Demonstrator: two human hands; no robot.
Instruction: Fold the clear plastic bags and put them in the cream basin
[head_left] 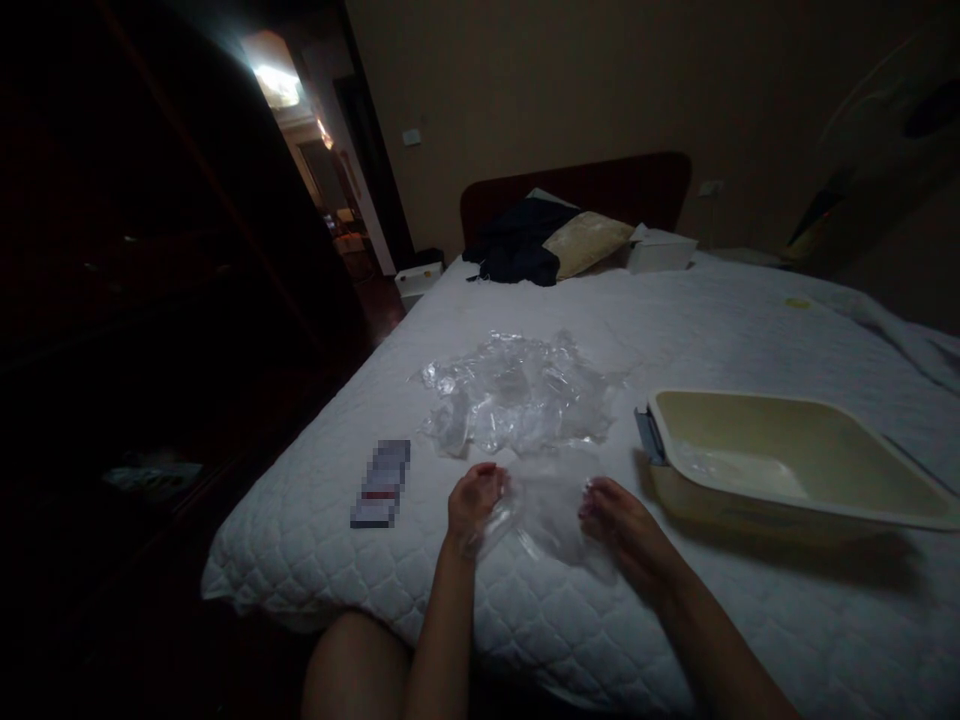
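Clear plastic bag [556, 505] spans both hands over the bed [315, 560] in the head view, left hand [474, 505] gripping its nine-o'clock side, right hand [626, 525] its three-o'clock side. Crumpled plastic [517, 395] lies at eleven o'clock from it, the open tub [750, 425] near three, a pixelated item [381, 485] near nine.

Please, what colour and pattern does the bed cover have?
White bed cover, with quilted diamond-like pattern; clearest in the head view.

Glossy clear plastic bag [551, 505]; quilted cloth bedspread [300, 540].
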